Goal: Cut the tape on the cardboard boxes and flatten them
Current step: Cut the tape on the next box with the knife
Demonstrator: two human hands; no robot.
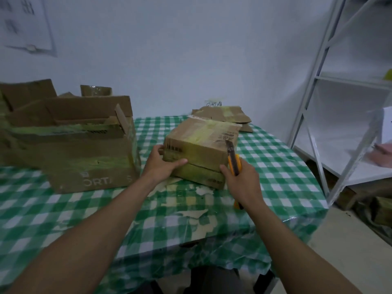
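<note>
Tape point(203, 130) seals the scuffed brown box point(197, 151), left hand point(163, 164) gripping it, right hand point(239, 177) clutching orange knife point(234, 162).

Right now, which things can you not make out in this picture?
Head view, all:
1. The knife: its middle is hidden by the right hand; the blade tip is too dark to tell if it touches the tape.
2. The small box, held by the left hand: print blurred.
3. The big box: inside hidden by its flaps; left part cut by the frame edge.

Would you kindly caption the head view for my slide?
Left hand grips a taped cardboard box while right hand holds a yellow utility knife.
</note>
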